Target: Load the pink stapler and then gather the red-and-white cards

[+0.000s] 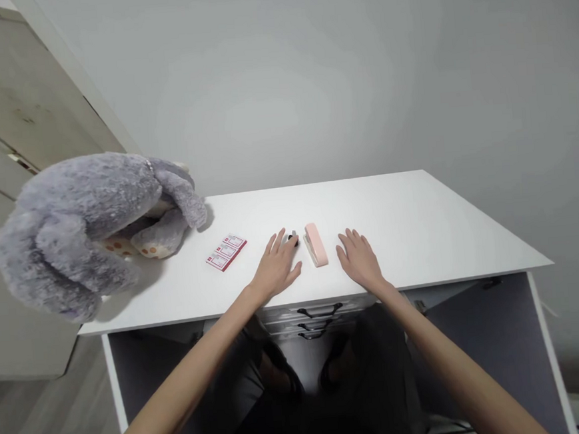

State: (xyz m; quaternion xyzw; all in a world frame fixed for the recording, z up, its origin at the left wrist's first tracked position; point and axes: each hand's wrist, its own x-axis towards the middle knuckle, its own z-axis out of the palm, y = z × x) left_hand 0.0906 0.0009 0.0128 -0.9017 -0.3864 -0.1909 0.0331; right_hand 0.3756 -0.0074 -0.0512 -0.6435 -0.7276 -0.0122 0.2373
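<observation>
Fingers of the left hand [275, 266] are spread apart, palm down on the white table [394, 212], with the forefinger reaching to a small black object [294, 240]; whether it touches or merely covers part of it, I cannot tell. On the right hand [360, 263] the fingers are slightly apart, bent a little and grasping nothing. Between the hands lies a pink stapler [316, 245], near both but apart from them, its length running away from the person.

Judging by this layout, either hand would do well to come at the stapler from its own side, thumb and fingers across the narrow body. The black object looks easy to knock, so the left fingers should lift rather than slide. The red-and-white pack [226, 252] lies left of the left hand, out of its way; the plush toy [98, 205] sits farther left.
</observation>
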